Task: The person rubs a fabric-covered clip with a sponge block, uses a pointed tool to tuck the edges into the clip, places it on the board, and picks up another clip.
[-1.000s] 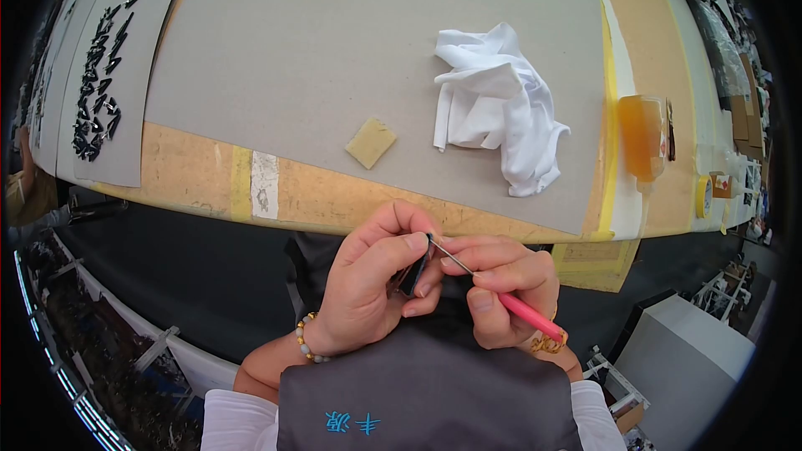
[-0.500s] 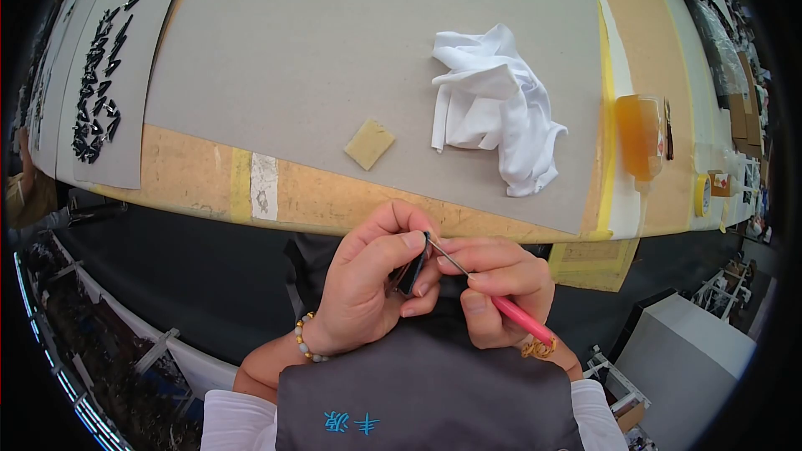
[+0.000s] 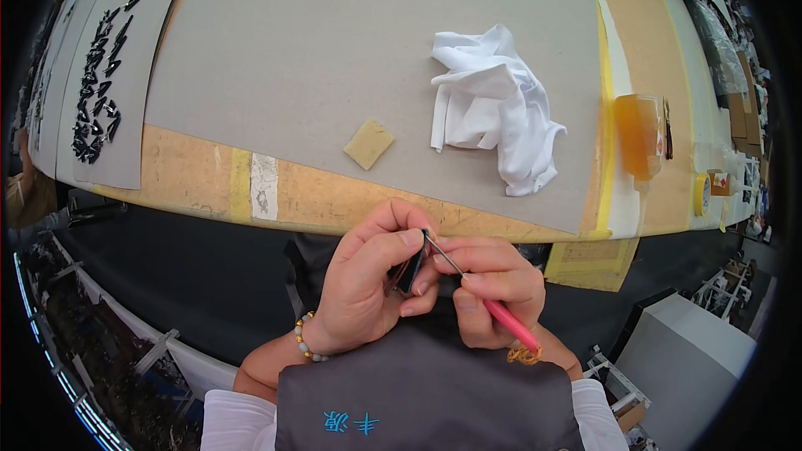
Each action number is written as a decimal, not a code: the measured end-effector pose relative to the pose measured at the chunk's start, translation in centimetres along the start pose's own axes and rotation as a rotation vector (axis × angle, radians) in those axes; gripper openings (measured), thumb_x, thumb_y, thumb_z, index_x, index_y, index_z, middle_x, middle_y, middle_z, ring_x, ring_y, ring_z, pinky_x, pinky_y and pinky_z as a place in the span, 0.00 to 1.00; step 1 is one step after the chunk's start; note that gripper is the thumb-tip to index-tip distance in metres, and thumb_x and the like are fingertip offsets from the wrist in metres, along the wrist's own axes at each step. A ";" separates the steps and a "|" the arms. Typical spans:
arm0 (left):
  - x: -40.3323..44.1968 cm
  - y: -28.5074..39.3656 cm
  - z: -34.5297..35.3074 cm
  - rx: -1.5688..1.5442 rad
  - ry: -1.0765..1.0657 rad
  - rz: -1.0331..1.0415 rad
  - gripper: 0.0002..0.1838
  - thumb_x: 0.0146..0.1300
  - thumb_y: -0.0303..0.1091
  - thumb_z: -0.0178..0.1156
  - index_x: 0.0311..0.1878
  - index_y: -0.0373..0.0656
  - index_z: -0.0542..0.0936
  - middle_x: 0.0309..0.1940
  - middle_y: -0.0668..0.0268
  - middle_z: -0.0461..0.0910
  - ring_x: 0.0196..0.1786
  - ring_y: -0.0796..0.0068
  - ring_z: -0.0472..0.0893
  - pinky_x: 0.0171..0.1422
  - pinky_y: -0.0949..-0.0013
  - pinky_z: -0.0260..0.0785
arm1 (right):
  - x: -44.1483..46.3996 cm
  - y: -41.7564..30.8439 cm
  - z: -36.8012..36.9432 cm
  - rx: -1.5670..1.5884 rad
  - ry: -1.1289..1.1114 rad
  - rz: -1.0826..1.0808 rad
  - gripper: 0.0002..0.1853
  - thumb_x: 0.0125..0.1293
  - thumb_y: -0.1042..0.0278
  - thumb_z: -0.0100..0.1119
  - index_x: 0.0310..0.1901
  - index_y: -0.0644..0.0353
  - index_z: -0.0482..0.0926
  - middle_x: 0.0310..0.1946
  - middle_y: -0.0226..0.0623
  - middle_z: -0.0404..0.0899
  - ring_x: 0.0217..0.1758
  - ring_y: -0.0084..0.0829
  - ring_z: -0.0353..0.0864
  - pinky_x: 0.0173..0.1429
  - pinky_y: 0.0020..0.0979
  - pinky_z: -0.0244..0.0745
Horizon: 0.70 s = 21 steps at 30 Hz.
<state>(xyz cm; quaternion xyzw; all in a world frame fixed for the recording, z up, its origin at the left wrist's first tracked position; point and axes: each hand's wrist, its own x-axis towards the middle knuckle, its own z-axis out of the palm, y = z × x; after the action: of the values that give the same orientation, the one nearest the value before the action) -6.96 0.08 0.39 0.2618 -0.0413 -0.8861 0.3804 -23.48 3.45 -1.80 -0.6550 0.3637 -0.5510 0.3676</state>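
My left hand (image 3: 376, 271) is closed around a small, dark, narrow piece (image 3: 411, 271) with a flat edge, held upright between thumb and fingers; much of it is hidden by the fingers. In my right hand (image 3: 499, 288), a pink-handled awl (image 3: 511, 321) is held like a pen, with a tan band wound round its butt end. Its thin metal shaft points up and left, and the tip meets the dark piece's upper end beside my left thumb. Both hands are close together in front of my grey apron (image 3: 426, 392), just below the table edge.
Over the table lies a grey sheet (image 3: 292, 58). On it are a crumpled white cloth (image 3: 497, 100) and a tan square block (image 3: 368, 144). An amber bottle (image 3: 639, 138) and yellow tape roll (image 3: 702, 195) are at right. Several small black pieces (image 3: 98, 88) lie left. Another person's arm (image 3: 27, 163) shows far left.
My right hand and the awl have shifted slightly left, the handle swinging to a steeper angle. The left hand and dark piece are almost unmoved.
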 end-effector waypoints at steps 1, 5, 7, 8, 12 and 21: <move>0.0 0.0 0.0 0.000 0.002 0.001 0.05 0.73 0.30 0.46 0.45 0.40 0.70 0.34 0.62 0.74 0.29 0.79 0.71 0.24 0.75 0.62 | -0.1 0.1 0.1 -0.002 0.003 -0.007 0.19 0.60 0.85 0.58 0.50 0.56 0.70 0.46 0.45 0.80 0.47 0.43 0.86 0.46 0.36 0.83; 0.0 -0.1 0.0 -0.008 -0.002 0.006 0.05 0.73 0.30 0.46 0.45 0.40 0.70 0.35 0.62 0.74 0.29 0.79 0.71 0.24 0.75 0.62 | -0.5 0.1 0.5 0.088 0.047 0.023 0.18 0.60 0.86 0.57 0.50 0.57 0.70 0.46 0.47 0.79 0.47 0.43 0.86 0.45 0.36 0.83; 0.0 0.0 0.0 -0.004 -0.002 0.003 0.05 0.73 0.30 0.46 0.45 0.40 0.70 0.35 0.62 0.74 0.29 0.79 0.71 0.24 0.75 0.61 | -0.4 0.2 0.6 0.120 0.060 0.027 0.18 0.60 0.85 0.58 0.49 0.57 0.70 0.45 0.47 0.80 0.47 0.43 0.86 0.44 0.36 0.83; 0.0 0.0 -0.1 -0.002 -0.001 0.001 0.05 0.73 0.30 0.46 0.45 0.40 0.69 0.35 0.62 0.74 0.29 0.79 0.71 0.24 0.75 0.61 | -0.4 0.2 0.5 0.077 0.053 0.012 0.17 0.60 0.85 0.58 0.49 0.57 0.70 0.45 0.47 0.80 0.47 0.43 0.86 0.44 0.36 0.83; 0.0 -0.1 0.0 -0.001 0.007 0.007 0.05 0.72 0.30 0.47 0.45 0.40 0.69 0.34 0.63 0.73 0.30 0.79 0.71 0.24 0.75 0.61 | 0.0 0.0 0.2 -0.042 0.024 -0.025 0.17 0.60 0.84 0.59 0.47 0.57 0.70 0.44 0.45 0.81 0.47 0.43 0.86 0.44 0.37 0.83; 0.0 -0.1 -0.1 -0.005 0.003 0.003 0.05 0.72 0.30 0.47 0.45 0.40 0.69 0.35 0.64 0.72 0.30 0.79 0.71 0.23 0.76 0.61 | 0.2 -0.2 0.0 -0.086 0.000 -0.018 0.18 0.58 0.84 0.60 0.48 0.56 0.69 0.43 0.42 0.81 0.47 0.44 0.86 0.43 0.36 0.83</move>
<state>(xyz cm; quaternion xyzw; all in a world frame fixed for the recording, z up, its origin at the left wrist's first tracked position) -6.94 0.18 0.31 0.2618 -0.0388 -0.8853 0.3822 -23.45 3.40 -1.56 -0.6733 0.3811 -0.5382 0.3343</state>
